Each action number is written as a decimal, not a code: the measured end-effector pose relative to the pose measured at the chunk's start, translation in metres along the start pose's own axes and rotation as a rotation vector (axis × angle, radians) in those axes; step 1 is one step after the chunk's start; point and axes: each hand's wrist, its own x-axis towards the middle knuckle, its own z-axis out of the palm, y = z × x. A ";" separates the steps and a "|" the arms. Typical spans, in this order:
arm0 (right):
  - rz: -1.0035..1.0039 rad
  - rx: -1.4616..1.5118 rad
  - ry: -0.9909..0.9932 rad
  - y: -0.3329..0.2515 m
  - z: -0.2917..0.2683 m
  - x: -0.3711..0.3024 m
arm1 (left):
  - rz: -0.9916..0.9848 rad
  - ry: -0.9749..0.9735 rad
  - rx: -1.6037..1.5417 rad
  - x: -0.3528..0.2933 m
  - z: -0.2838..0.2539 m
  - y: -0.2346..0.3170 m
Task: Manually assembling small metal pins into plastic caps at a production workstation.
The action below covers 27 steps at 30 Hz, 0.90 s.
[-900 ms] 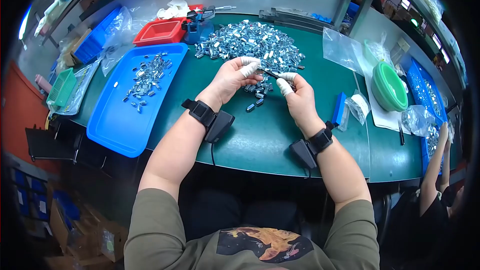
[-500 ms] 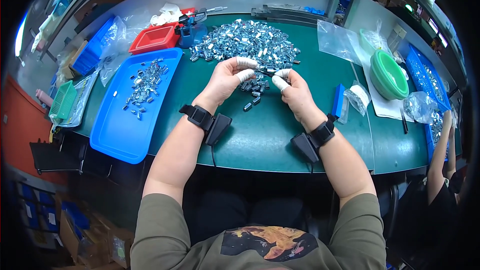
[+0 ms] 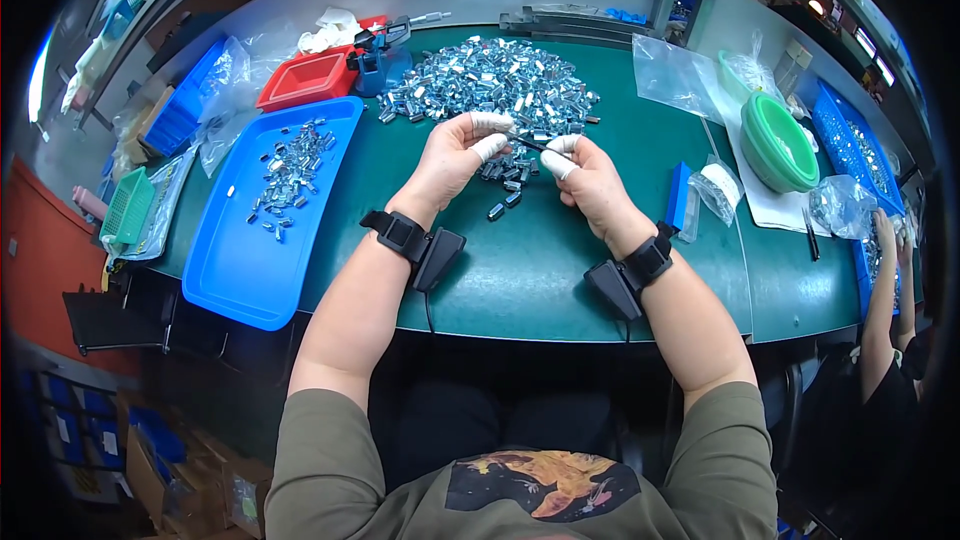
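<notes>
Over the near edge of a heap of small shiny metal parts, my two hands almost meet. My left hand is closed in a pinch, its thumb and forefinger wrapped in white finger covers; whatever sits between those tips is too small to make out. Opposite it, my right hand, also with white-covered fingertips, grips a thin dark rod-like tool that points toward the left fingertips. A few loose metal parts lie on the green tabletop just below the hands.
Left of me is a blue tray with scattered metal parts. Behind it stand a red bin and a micrometer. To the right are a blue box, green bowls and a co-worker's hands at a parts bin.
My right fingertips have shifted slightly left, closer to the left hand. My left hand stays nearly in place. The co-worker's hands at the right have moved a little.
</notes>
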 end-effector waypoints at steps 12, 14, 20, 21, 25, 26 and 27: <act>0.301 0.055 -0.120 -0.011 -0.013 -0.001 | -0.012 0.006 0.028 -0.001 0.001 0.001; 0.216 0.026 -0.094 -0.007 -0.008 0.000 | -0.007 0.010 0.024 0.000 0.000 0.000; 0.260 0.078 -0.159 -0.010 -0.015 -0.001 | -0.036 0.016 0.020 -0.001 0.002 0.002; 0.260 0.076 -0.161 -0.010 -0.013 -0.001 | -0.034 0.018 0.018 -0.001 0.002 0.001; 0.096 -0.033 -0.046 -0.006 -0.004 -0.001 | -0.012 0.020 0.015 0.001 -0.001 -0.002; 0.110 0.006 -0.058 -0.004 -0.005 -0.001 | -0.009 0.018 0.010 0.001 -0.001 -0.003; 0.124 0.045 -0.069 -0.003 -0.007 0.000 | -0.006 0.016 0.005 0.001 -0.001 -0.003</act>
